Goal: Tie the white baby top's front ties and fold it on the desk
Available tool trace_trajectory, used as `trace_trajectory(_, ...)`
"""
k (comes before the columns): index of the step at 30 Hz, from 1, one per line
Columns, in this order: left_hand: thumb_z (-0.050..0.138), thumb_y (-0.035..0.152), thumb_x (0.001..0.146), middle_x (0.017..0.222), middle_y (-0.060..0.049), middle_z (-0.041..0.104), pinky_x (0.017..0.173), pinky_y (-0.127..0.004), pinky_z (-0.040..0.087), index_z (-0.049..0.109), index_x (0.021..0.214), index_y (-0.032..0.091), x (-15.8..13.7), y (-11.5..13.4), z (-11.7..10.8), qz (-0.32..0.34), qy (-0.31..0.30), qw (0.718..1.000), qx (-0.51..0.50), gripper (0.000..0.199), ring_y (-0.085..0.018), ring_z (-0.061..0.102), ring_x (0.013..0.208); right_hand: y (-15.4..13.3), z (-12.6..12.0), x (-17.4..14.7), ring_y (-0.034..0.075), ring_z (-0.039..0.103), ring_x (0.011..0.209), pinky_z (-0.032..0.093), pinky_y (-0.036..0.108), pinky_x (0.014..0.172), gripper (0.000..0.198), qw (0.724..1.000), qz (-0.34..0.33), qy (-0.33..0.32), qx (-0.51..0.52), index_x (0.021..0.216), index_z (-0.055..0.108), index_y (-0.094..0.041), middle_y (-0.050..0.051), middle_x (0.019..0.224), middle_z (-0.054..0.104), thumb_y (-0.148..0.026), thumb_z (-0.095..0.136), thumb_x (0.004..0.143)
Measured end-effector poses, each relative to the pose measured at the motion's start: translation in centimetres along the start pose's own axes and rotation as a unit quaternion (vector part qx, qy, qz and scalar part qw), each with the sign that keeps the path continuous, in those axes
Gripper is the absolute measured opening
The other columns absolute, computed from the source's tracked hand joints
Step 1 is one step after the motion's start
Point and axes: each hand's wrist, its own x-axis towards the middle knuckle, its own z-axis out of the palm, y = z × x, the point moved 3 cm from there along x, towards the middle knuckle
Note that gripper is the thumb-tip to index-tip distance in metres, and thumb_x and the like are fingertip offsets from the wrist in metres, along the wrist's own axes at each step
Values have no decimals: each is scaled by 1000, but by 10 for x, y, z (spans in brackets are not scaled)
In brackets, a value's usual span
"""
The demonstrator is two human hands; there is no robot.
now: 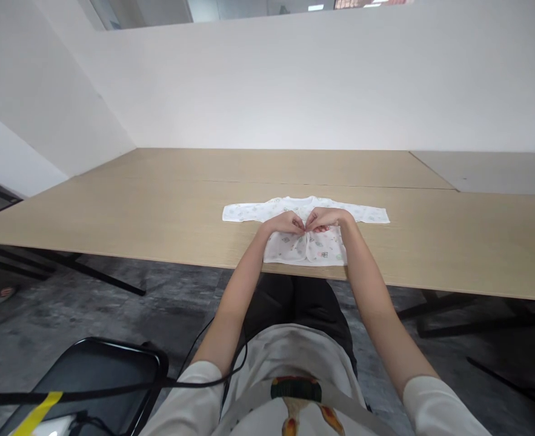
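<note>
A small white long-sleeved shirt with a scattered print lies on the table, its sleeves spread to both sides and its lower hem near the front edge. At the middle of its front, my left hand pinches the fabric from the left. My right hand pinches it from the right, with the fingertips of both hands almost meeting. The cloth is drawn up into a small fold just below them. Any fastener between the fingers is too small to make out.
The wooden table runs across the view against a white wall. A black chair stands at the lower left. A black cable with a yellow tag crosses in front of it.
</note>
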Motion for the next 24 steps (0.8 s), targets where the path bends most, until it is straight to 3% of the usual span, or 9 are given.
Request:
trace_trajectory(12, 70, 24, 63, 73, -3, 71, 65, -23, 45, 73, 77, 14, 0, -3, -2, 16, -5, 999, -49, 17, -13, 62, 67, 9, -1, 5, 6, 39, 39, 29, 20, 40, 17, 1000, -9, -7, 23, 74, 66, -13, -4, 46, 51, -24, 72, 62)
trace_trajectory(24, 72, 18, 55, 60, 1, 64, 53, -20, 41, 59, 78, 13, -1, -2, -1, -27, 22, 992, -121, 27, -10, 58, 56, 7, 2, 11, 6, 39, 42, 29, 22, 42, 28, 1000, 11, -9, -4, 66, 66, -13, -3, 45, 50, -38, 77, 61)
